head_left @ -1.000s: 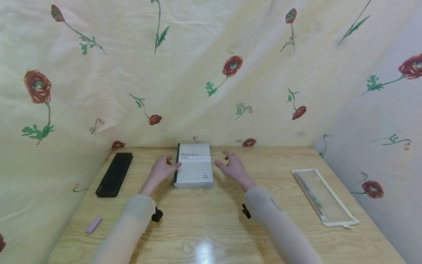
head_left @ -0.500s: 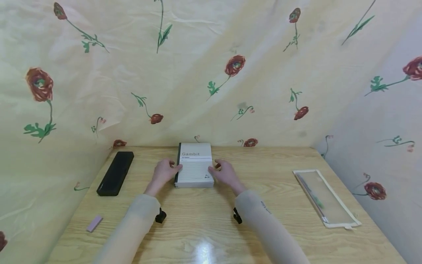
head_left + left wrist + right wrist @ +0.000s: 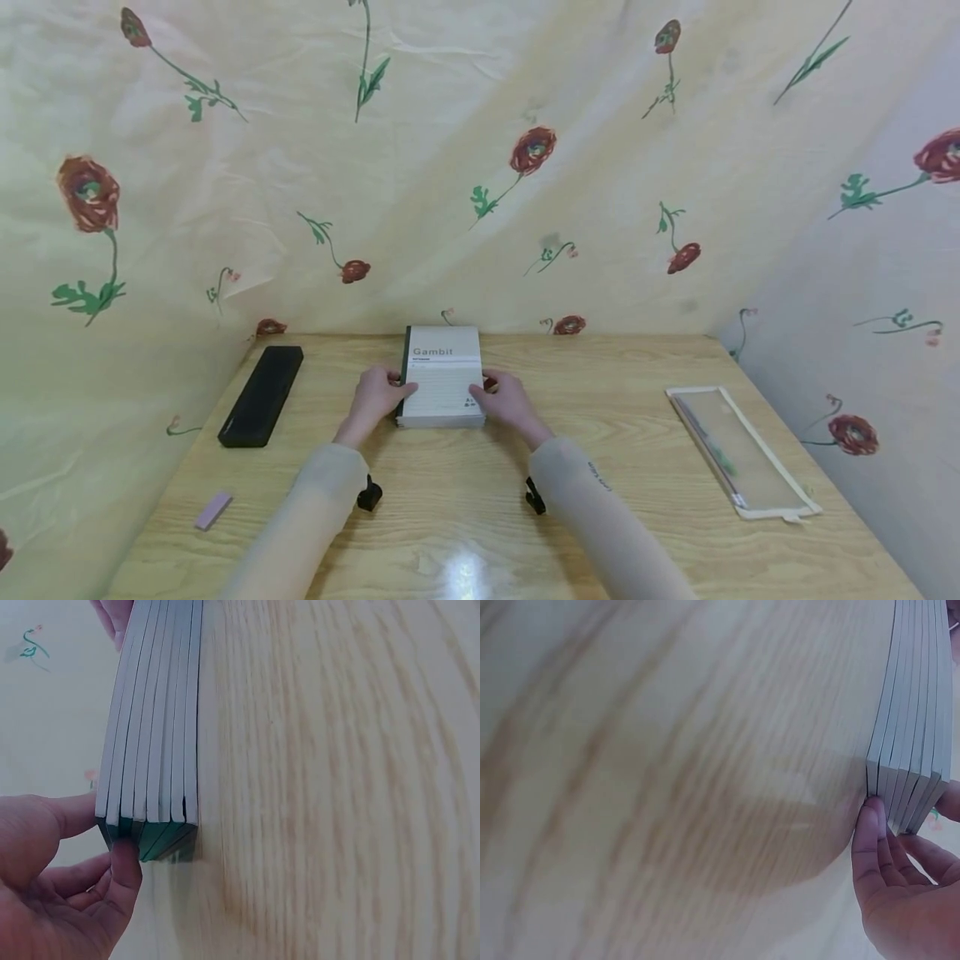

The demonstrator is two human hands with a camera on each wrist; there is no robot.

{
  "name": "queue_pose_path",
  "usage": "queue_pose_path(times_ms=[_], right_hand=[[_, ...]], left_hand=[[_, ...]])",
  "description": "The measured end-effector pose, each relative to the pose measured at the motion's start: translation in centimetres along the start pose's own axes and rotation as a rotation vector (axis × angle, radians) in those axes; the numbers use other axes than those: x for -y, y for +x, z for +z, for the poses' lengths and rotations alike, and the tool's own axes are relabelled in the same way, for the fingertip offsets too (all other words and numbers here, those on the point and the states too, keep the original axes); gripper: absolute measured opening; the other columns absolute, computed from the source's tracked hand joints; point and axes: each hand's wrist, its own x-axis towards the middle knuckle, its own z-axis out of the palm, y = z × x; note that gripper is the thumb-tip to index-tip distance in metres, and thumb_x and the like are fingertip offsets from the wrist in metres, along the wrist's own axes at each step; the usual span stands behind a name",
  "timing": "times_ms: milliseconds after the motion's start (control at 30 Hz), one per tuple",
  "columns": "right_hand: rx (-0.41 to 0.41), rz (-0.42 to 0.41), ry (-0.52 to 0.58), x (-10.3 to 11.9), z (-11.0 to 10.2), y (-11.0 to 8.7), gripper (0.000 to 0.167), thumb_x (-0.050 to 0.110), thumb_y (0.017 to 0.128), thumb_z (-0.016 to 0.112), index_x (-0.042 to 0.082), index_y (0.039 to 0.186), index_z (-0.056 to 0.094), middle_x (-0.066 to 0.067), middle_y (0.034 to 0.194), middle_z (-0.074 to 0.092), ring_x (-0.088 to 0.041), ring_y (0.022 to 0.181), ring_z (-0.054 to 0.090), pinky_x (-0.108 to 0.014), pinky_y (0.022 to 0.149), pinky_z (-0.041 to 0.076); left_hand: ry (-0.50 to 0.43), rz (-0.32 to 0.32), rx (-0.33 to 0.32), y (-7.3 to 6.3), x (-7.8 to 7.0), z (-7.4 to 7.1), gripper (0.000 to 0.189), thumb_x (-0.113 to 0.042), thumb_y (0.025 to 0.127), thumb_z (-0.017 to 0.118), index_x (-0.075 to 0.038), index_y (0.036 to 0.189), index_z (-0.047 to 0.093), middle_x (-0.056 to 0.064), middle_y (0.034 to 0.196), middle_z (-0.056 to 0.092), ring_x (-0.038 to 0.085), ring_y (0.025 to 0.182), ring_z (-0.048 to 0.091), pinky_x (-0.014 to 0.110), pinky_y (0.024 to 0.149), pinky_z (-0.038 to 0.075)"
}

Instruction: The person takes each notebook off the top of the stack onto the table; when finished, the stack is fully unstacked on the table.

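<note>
A left hand [image 3: 372, 398] and right hand [image 3: 507, 400] grip opposite long edges of stacked notebooks [image 3: 444, 375] (wooden table [image 3: 457, 475] extends either side).

Look at the left hand [image 3: 372, 396]: from the head view, its lower fingers are out of sight, and so are those of the right hand [image 3: 507, 400]. The top cover hides the faces of the notebooks [image 3: 444, 396] beneath, and its finest print is too small to read. So is the print on the right sleeve [image 3: 600, 517]; both sleeves run off the bottom. Over in the pouch [image 3: 738, 450] there's something green, as far as I can make out, but it's a blur. Left wrist view now: the notebooks leave at the top, and the right hand is just a cropped bit. Right wrist: the thumb is sliced by the edge, and the table [image 3: 667, 787] grain smears.
</note>
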Motion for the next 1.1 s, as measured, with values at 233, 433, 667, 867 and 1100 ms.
queue_pose_path(times_ms=[233,433,667,867,1100], right_hand=[[0.004,0.003,0.003,-0.1,0.1,0.0,0.037,0.020,0.098,0.064,0.000,0.130,0.062,-0.012,0.101,0.065,-0.025,0.090,0.062,-0.035,0.073,0.053],[0.007,0.011,-0.006,0.2,0.1,-0.1,0.040,0.022,0.099,0.064,0.000,0.131,0.061,-0.011,0.101,0.065,-0.023,0.089,0.061,-0.034,0.072,0.052],[0.001,-0.009,-0.026,0.5,-0.1,-0.2,0.036,0.023,0.099,0.063,0.001,0.128,0.064,-0.011,0.097,0.065,-0.023,0.088,0.061,-0.035,0.071,0.051],[-0.001,-0.025,-0.035,0.5,-0.1,-0.3,0.037,0.023,0.099,0.063,-0.002,0.128,0.063,-0.013,0.099,0.065,-0.026,0.092,0.063,-0.038,0.075,0.053],[0.011,-0.018,-0.027,0.4,-0.1,-0.4,0.043,0.018,0.098,0.065,-0.005,0.134,0.057,-0.015,0.105,0.065,-0.028,0.096,0.063,-0.040,0.080,0.053]], left_hand=[[-0.034,-0.030,-0.004,-0.2,-0.1,0.1,0.033,-0.018,0.090,0.075,0.009,0.107,0.068,0.019,0.100,0.068,0.027,0.084,0.061,0.042,0.079,0.052],[-0.012,-0.041,-0.015,-0.1,-0.1,0.2,0.033,-0.018,0.091,0.074,0.009,0.109,0.068,0.019,0.100,0.068,0.028,0.086,0.062,0.042,0.079,0.052],[-0.027,-0.042,-0.024,-0.1,0.1,0.0,0.030,-0.018,0.091,0.074,0.008,0.106,0.069,0.017,0.096,0.069,0.026,0.083,0.063,0.040,0.073,0.053],[-0.049,-0.067,-0.012,-0.2,0.6,-0.6,0.036,-0.018,0.091,0.073,0.010,0.112,0.066,0.022,0.105,0.067,0.033,0.094,0.064,0.044,0.081,0.053],[-0.072,-0.099,-0.002,-0.2,1.8,-2.1,0.037,-0.017,0.093,0.069,0.011,0.115,0.059,0.028,0.111,0.064,0.038,0.099,0.063,0.047,0.084,0.051]])
